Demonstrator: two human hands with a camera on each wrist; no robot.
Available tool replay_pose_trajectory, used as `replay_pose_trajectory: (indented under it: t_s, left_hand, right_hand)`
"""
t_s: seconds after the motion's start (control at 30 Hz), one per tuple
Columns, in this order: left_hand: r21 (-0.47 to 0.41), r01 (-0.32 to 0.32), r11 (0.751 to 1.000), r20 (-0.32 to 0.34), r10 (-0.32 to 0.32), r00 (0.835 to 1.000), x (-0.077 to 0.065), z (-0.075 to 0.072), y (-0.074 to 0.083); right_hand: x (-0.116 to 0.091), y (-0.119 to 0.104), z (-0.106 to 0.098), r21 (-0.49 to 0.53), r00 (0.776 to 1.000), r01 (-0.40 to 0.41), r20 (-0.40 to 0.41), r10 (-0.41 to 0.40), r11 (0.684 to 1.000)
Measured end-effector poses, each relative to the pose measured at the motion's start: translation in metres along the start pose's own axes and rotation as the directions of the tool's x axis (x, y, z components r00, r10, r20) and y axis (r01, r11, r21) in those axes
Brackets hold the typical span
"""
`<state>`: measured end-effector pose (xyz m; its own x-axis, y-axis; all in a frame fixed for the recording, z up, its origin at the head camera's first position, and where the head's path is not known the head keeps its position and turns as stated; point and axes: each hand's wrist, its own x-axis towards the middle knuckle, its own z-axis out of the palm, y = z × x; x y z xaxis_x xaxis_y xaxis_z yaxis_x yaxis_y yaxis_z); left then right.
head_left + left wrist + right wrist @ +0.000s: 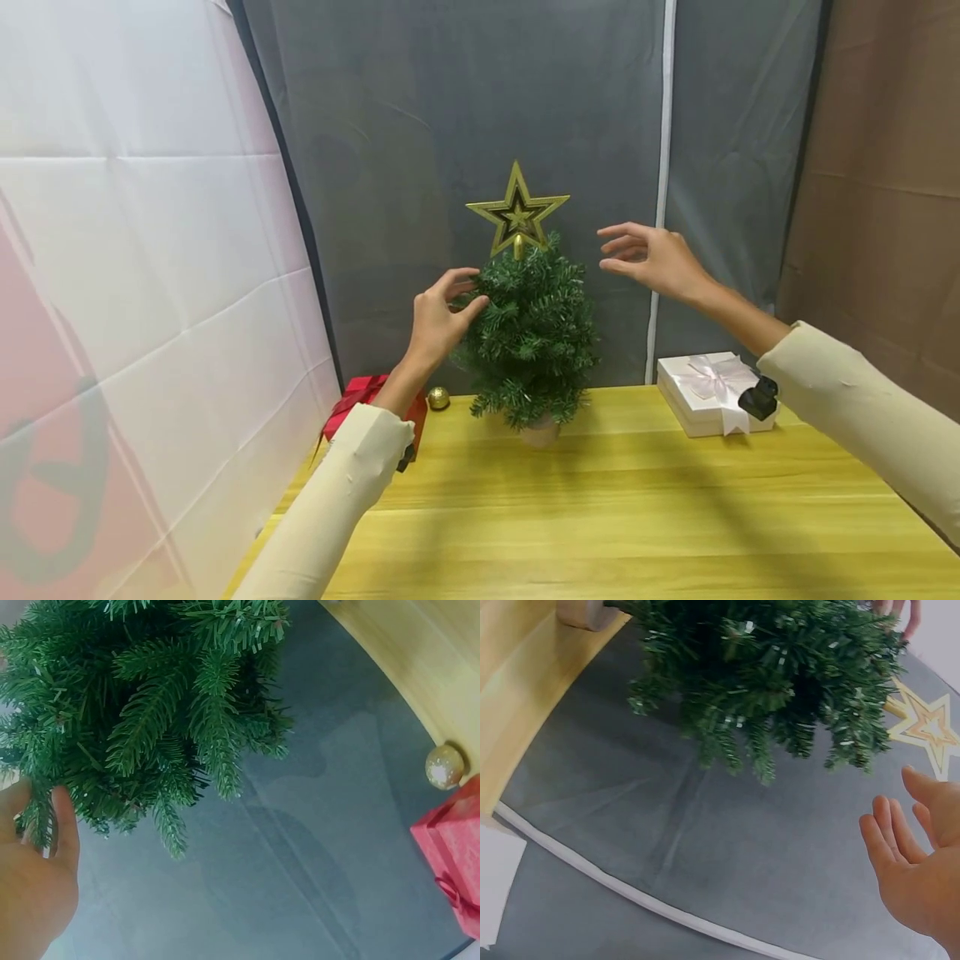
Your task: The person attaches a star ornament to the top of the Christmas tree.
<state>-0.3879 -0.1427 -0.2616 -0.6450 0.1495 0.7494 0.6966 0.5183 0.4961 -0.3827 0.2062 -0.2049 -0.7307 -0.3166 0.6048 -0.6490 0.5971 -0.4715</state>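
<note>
A small green Christmas tree point(528, 333) stands upright on the table in a pale round base point(542, 432). At its top sits a gold star point(517, 212), which also shows in the right wrist view. My left hand point(437, 318) is at the upper left branches, thumb and fingers spread apart. In the left wrist view a branch tip point(37, 806) lies between that thumb and the fingers. To the right of the star my right hand point(656, 260) hangs in the air, fingers loosely bent and holding nothing, apart from the tree.
A red gift box point(360, 390) with a dark red ribbon lies at the back left, partly behind my left forearm. Beside it rests a gold ball ornament point(438, 398). At the back right is a white gift box point(693, 408) with a pale bow. Grey cloth point(360, 125) hangs behind.
</note>
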Motion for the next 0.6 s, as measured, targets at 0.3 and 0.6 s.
replay_pose_trajectory:
  t_s: [0.3,0.6]
  left_hand:
    - [0.031,0.004,1.0,-0.011,-0.004,1.0,0.0,-0.001,-0.001]
    - [0.03,-0.016,0.999,-0.01,0.016,1.0,0.003,-0.003,-0.001]
  right_hand:
    - [-0.02,0.017,0.012,0.009,0.999,0.016,0.039,-0.016,1.0]
    - [-0.036,0.033,0.018,-0.007,0.998,0.009,0.054,-0.009,1.0]
